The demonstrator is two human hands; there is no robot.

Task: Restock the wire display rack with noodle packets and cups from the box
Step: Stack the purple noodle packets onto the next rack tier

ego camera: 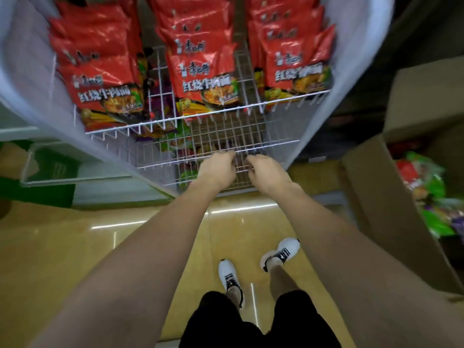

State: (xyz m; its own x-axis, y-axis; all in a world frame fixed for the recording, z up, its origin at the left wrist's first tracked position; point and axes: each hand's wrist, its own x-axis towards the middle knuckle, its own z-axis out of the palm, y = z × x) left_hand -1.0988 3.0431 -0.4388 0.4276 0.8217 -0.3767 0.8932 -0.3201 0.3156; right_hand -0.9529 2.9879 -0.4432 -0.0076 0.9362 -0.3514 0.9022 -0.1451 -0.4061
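Observation:
A white wire display rack (206, 114) stands before me, its upper shelf holding three rows of red noodle packets (203, 71). Lower shelves hold green and purple packets (173, 144), partly hidden by the wire. My left hand (217, 168) and my right hand (266, 173) reach side by side into a lower wire shelf, fingers curled at its front edge. Whatever they hold is hidden behind the fingers and wire. An open cardboard box (371, 197) at my right holds mixed green, red and purple packets (426, 187).
White side panels (32, 79) flank the rack. A green and white shelf unit (57, 172) sits low at the left. Another cardboard box (426, 96) stands behind the open one. My feet in white shoes (231, 275) stand on a glossy tan floor.

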